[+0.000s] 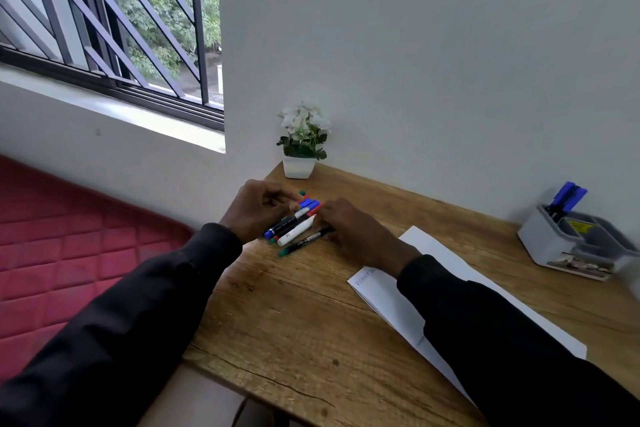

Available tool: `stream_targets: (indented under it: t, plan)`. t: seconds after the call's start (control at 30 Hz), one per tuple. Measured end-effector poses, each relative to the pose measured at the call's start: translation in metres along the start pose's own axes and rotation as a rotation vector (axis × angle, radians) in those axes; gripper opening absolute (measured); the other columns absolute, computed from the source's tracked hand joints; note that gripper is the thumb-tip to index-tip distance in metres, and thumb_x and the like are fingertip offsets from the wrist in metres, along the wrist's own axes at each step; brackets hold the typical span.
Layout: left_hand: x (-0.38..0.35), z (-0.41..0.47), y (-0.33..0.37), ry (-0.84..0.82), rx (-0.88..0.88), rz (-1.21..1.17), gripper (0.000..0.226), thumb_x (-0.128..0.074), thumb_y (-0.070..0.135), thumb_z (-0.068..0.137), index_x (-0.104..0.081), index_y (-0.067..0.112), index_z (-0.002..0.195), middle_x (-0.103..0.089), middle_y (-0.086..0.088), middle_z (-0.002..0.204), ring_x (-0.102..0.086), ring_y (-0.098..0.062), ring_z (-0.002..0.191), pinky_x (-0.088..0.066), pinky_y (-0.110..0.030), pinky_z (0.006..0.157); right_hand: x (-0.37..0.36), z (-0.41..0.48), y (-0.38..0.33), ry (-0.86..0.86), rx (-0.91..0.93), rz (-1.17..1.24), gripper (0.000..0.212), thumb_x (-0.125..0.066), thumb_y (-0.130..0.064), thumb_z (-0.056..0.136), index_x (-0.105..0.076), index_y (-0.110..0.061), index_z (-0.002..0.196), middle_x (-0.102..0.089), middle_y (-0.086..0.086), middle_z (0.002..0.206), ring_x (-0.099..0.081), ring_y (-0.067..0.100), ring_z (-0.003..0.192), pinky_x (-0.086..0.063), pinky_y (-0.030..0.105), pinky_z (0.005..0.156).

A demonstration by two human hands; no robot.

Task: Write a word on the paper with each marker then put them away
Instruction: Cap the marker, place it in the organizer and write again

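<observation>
While both my hands close in on the markers (294, 222), the bundle lies between them at the far left of the desk (311, 322), long axes running from near-left to far-right. My left hand (258, 210) curls loosely over the capped far ends, fingers bent, touching but not yet clamped. My right hand (353, 232) rests flat, fingers spread on the green-tipped marker (304, 241), gripping nothing. The paper (415, 302) sits just right, under my forearm. The organizer (581, 246) stands well apart, far right. The desk's left edge is close; open room lies toward me.
</observation>
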State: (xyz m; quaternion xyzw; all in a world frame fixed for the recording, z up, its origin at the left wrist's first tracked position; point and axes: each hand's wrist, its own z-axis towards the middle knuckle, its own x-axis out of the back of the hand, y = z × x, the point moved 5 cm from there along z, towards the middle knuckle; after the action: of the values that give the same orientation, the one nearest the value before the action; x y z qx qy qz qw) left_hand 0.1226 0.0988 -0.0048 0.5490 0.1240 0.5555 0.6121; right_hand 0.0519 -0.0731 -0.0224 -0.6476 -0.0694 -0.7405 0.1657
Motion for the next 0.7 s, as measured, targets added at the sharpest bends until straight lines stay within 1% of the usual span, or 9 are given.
stream_targets:
  t: [0.13, 0.2, 0.27, 0.33, 0.43, 0.5, 0.57, 0.63, 0.7]
  plan:
    - [-0.008, 0.002, 0.003, 0.000, -0.003, -0.001, 0.020, -0.074, 0.010, 0.082, -0.075, 0.011, 0.102, -0.074, -0.002, 0.100, -0.069, -0.010, 0.091, -0.058, -0.022, 0.078, 0.002, -0.014, 0.010, -0.027, -0.010, -0.046, 0.021, -0.063, -0.001, 0.097, -0.068, -0.010, 0.116, -0.061, 0.011, 0.127, -0.050, 0.024, 0.117, -0.038, 0.025, 0.085]
    - [-0.013, 0.002, 0.005, 0.001, -0.001, -0.022, 0.020, -0.075, 0.011, 0.082, -0.075, 0.013, 0.102, -0.074, -0.001, 0.099, -0.069, -0.010, 0.091, -0.058, -0.023, 0.079, 0.009, -0.025, 0.019, -0.010, -0.063, 0.008, 0.019, -0.061, 0.001, 0.097, -0.067, -0.011, 0.110, -0.061, 0.007, 0.119, -0.049, 0.021, 0.110, -0.035, 0.023, 0.083]
    - [-0.021, 0.004, 0.008, -0.002, 0.007, -0.046, 0.018, -0.074, 0.011, 0.083, -0.076, 0.014, 0.101, -0.074, 0.001, 0.096, -0.069, -0.010, 0.089, -0.057, -0.023, 0.079, 0.018, -0.040, 0.032, 0.082, -0.154, 0.157, 0.022, -0.061, 0.004, 0.094, -0.064, -0.017, 0.101, -0.061, 0.000, 0.109, -0.050, 0.018, 0.102, -0.039, 0.027, 0.081]
    - [-0.032, 0.006, 0.013, -0.020, 0.033, -0.111, 0.018, -0.074, 0.012, 0.083, -0.076, 0.012, 0.101, -0.075, 0.001, 0.094, -0.070, -0.010, 0.087, -0.056, -0.022, 0.079, 0.030, -0.056, 0.047, 0.227, -0.241, 0.339, 0.022, -0.063, 0.000, 0.094, -0.062, -0.021, 0.098, -0.063, -0.003, 0.102, -0.055, 0.017, 0.096, -0.044, 0.030, 0.078]
    - [-0.055, 0.009, 0.025, -0.115, 0.031, -0.145, 0.024, -0.074, 0.020, 0.084, -0.073, 0.014, 0.108, -0.075, 0.002, 0.098, -0.071, -0.009, 0.089, -0.055, -0.020, 0.080, 0.047, -0.078, 0.063, 0.418, -0.370, 0.632, 0.024, -0.067, 0.000, 0.095, -0.065, -0.017, 0.111, -0.066, -0.003, 0.097, -0.064, 0.012, 0.090, -0.052, 0.022, 0.078]
    - [-0.077, 0.011, 0.040, -0.222, 0.021, -0.165, 0.030, -0.072, 0.019, 0.086, -0.069, 0.016, 0.115, -0.074, 0.003, 0.103, -0.070, -0.007, 0.093, -0.054, -0.015, 0.078, 0.057, -0.092, 0.065, 0.514, -0.404, 0.824, 0.021, -0.071, 0.001, 0.094, -0.069, -0.010, 0.112, -0.069, 0.003, 0.094, -0.068, 0.011, 0.084, -0.056, 0.021, 0.074]
    - [-0.098, 0.012, 0.056, -0.300, 0.016, -0.215, 0.031, -0.072, 0.015, 0.086, -0.069, 0.015, 0.117, -0.075, 0.000, 0.103, -0.071, -0.010, 0.093, -0.055, -0.016, 0.078, 0.063, -0.104, 0.064, 0.573, -0.410, 0.952, 0.014, -0.075, 0.001, 0.091, -0.071, -0.004, 0.103, -0.075, 0.006, 0.090, -0.073, 0.014, 0.083, -0.058, 0.022, 0.075]
    - [-0.114, 0.017, 0.068, -0.329, -0.011, -0.208, 0.027, -0.073, 0.015, 0.085, -0.072, 0.013, 0.111, -0.076, -0.003, 0.098, -0.072, -0.014, 0.090, -0.057, -0.022, 0.080, 0.066, -0.114, 0.063, 0.607, -0.412, 1.024, 0.011, -0.078, 0.001, 0.088, -0.070, -0.003, 0.095, -0.076, 0.003, 0.084, -0.075, 0.015, 0.080, -0.057, 0.022, 0.075]
    - [-0.121, 0.022, 0.077, -0.323, -0.044, -0.158, 0.020, -0.074, 0.016, 0.084, -0.074, 0.010, 0.103, -0.076, -0.005, 0.092, -0.072, -0.016, 0.085, -0.058, -0.023, 0.078, 0.069, -0.122, 0.063, 0.612, -0.394, 1.067, 0.012, -0.079, 0.001, 0.087, -0.068, 0.000, 0.091, -0.074, 0.006, 0.078, -0.073, 0.019, 0.074, -0.056, 0.027, 0.072]
